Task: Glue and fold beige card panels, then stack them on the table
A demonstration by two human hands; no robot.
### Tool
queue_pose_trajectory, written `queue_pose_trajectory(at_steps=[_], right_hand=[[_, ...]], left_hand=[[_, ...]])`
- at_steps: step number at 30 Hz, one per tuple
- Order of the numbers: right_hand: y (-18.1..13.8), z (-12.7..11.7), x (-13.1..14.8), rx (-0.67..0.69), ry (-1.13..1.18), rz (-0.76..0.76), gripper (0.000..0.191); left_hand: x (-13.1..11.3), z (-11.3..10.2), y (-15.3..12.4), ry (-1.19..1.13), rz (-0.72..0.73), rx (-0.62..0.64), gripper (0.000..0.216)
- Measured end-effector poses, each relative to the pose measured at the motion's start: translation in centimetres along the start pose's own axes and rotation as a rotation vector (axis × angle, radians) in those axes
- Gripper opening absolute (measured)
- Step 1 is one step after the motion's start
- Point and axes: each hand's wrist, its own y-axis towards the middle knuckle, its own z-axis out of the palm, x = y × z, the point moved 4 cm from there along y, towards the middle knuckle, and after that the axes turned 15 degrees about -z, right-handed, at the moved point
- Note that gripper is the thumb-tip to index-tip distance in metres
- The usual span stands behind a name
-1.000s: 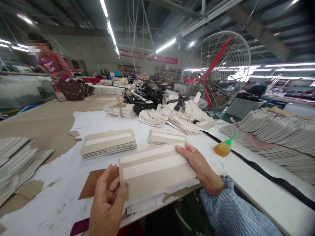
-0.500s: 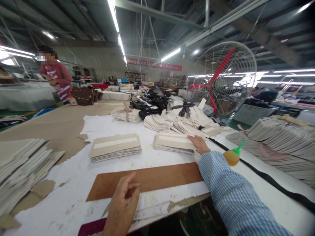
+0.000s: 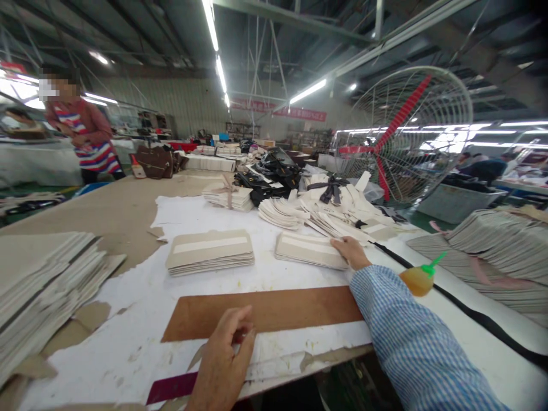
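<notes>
My right hand (image 3: 351, 252) is at the right end of a stack of beige card pieces (image 3: 306, 251), thumb on top and fingers closed at its edge. Each top piece carries a pale strip along it. Left of it lies a second stack of beige card pieces (image 3: 209, 253), untouched. A long brown leather-like panel (image 3: 295, 308) lies flat in front of me. Over its near edge hovers my left hand (image 3: 226, 354), fingers loosely curled, thumb apart, nothing held. A dark purple strip (image 3: 173, 387) shows beside the left wrist.
A round bottle with a green nozzle (image 3: 417, 281) stands by my right sleeve. Large piles of sheets (image 3: 38, 285) and grey pieces (image 3: 505, 251) flank me. Behind are loose cream strips (image 3: 282, 212), black pieces (image 3: 274, 177) and a big fan (image 3: 406, 137). A co-worker (image 3: 83, 131) stands far left.
The view has shifted, so the table's contents appear farther right. My right hand stays at the stack's end, and my left hand keeps its loose curl near the brown panel.
</notes>
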Motion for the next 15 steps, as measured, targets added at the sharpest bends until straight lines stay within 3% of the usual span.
queue_pose_trajectory(at_steps=[3, 5, 8, 10, 15], right_hand=[[-0.2, 0.2, 2.6, -0.058, -0.145, -0.121, 0.058], [-0.6, 1.8, 5.7, -0.004, -0.165, -0.306, 0.053], [-2.9, 6.5, 12.1, 0.232, -0.106, -0.677, 0.027], [-5.5, 9.8, 16.6, 0.379, -0.068, -0.912, 0.021], [-10.8, 15.3, 25.0, 0.496, -0.106, -1.257, 0.018]], left_hand=[[-0.4, 0.0, -0.4, -0.013, -0.005, 0.011, 0.034], [-0.6, 0.0, -0.6, -0.022, -0.013, 0.010, 0.033], [-0.8, 0.1, -0.7, -0.032, -0.034, 0.014, 0.033], [-0.7, 0.4, -0.7, -0.038, -0.052, 0.024, 0.034], [0.1, 0.8, -0.8, -0.027, -0.104, 0.030, 0.036]])
